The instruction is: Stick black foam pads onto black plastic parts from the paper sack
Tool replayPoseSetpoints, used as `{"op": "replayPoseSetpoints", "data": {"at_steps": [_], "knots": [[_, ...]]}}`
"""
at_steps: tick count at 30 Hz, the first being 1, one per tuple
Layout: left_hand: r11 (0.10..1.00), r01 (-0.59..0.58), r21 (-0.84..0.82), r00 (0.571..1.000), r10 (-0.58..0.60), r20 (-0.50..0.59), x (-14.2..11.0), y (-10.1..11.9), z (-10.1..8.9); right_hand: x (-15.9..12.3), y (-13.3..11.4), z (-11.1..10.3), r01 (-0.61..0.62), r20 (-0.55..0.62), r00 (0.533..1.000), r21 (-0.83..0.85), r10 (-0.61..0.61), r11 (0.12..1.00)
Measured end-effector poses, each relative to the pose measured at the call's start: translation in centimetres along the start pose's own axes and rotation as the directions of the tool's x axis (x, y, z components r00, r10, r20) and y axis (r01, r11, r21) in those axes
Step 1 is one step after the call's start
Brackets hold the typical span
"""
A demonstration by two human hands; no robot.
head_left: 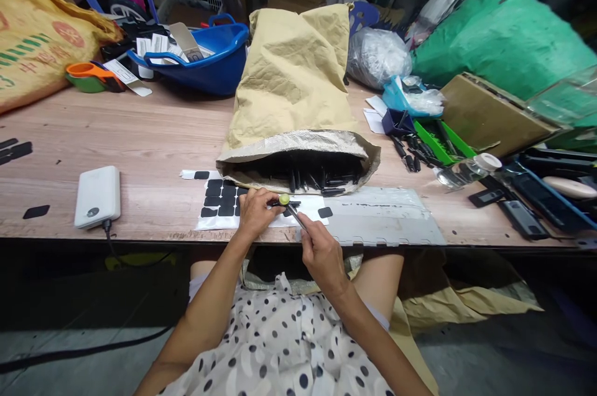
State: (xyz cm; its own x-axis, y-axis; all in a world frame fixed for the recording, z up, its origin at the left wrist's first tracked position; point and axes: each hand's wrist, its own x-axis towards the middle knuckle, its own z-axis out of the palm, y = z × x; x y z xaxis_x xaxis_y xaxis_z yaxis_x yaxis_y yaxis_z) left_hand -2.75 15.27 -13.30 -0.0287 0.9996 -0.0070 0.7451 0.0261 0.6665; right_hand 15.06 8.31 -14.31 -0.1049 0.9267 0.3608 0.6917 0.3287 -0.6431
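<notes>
Over the front of the table, my left hand (255,212) is closed in a pinch on a slim black part (293,202) that sticks out past the fingertips. My right hand (324,253) grips a thin dark rod-like tool (296,216), slanted up and left toward my left fingertips. A small yellow-green round piece (284,199) sits where the tool's tip meets the black part; I cannot tell which it belongs to. Beneath the hands lies a white sheet (200,222) with rows of black rounded stickers (227,206). Just beyond, a paper sack (291,79) gapes open with several slim black parts (321,181) inside.
A white power bank (97,197) with a cable is at left. Behind stand a blue basin (205,69) of small boxes and an orange-yellow sack (41,41). At right are a green tray (443,141), a clear bottle (466,171), black parts and a large green sack (504,29).
</notes>
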Motion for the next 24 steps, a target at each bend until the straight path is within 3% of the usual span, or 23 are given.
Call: {"op": "replayPoseSetpoints", "data": {"at_steps": [3, 9, 12, 17, 19, 22, 24], "knots": [[1.0, -0.019, 0.006, 1.0, 0.019, -0.019, 0.0, -0.2, 0.2, -0.1, 0.3, 0.1, -0.001, 0.016, 1.0, -0.013, 0.002, 1.0], [1.0, -0.019, 0.007, 1.0, 0.019, -0.015, 0.0, -0.1, 0.1, -0.1, 0.7, -0.6, -0.029, -0.071, 0.997, -0.008, 0.028, 1.0], [1.0, -0.014, 0.004, 1.0, 0.014, -0.015, -0.1, 0.0, 0.0, 0.0, 0.8, -0.9, -0.04, -0.038, 0.998, 0.005, 0.04, 0.999], [0.999, -0.052, 0.005, 0.998, 0.053, -0.032, -0.1, -0.3, -0.1, 1.0, 1.5, -1.6, -0.151, -0.051, 0.985, 0.241, 0.167, 0.959], [0.998, -0.056, 0.012, 0.998, 0.056, -0.027, -0.1, -0.4, -0.1, 1.7, 2.0, -2.0, -0.281, 0.025, 0.954, 0.414, 0.298, 0.866], [0.998, -0.056, 0.023, 0.998, 0.057, -0.028, -0.1, -0.5, -0.1, 2.5, 2.5, -2.6, -0.485, 0.228, 0.864, 0.616, 0.45, 0.62], [0.998, -0.058, 0.028, 0.998, 0.059, -0.028, -0.1, -0.5, -0.1, 2.8, 2.6, -2.9, -0.542, 0.297, 0.816, 0.691, 0.496, 0.478]]}}
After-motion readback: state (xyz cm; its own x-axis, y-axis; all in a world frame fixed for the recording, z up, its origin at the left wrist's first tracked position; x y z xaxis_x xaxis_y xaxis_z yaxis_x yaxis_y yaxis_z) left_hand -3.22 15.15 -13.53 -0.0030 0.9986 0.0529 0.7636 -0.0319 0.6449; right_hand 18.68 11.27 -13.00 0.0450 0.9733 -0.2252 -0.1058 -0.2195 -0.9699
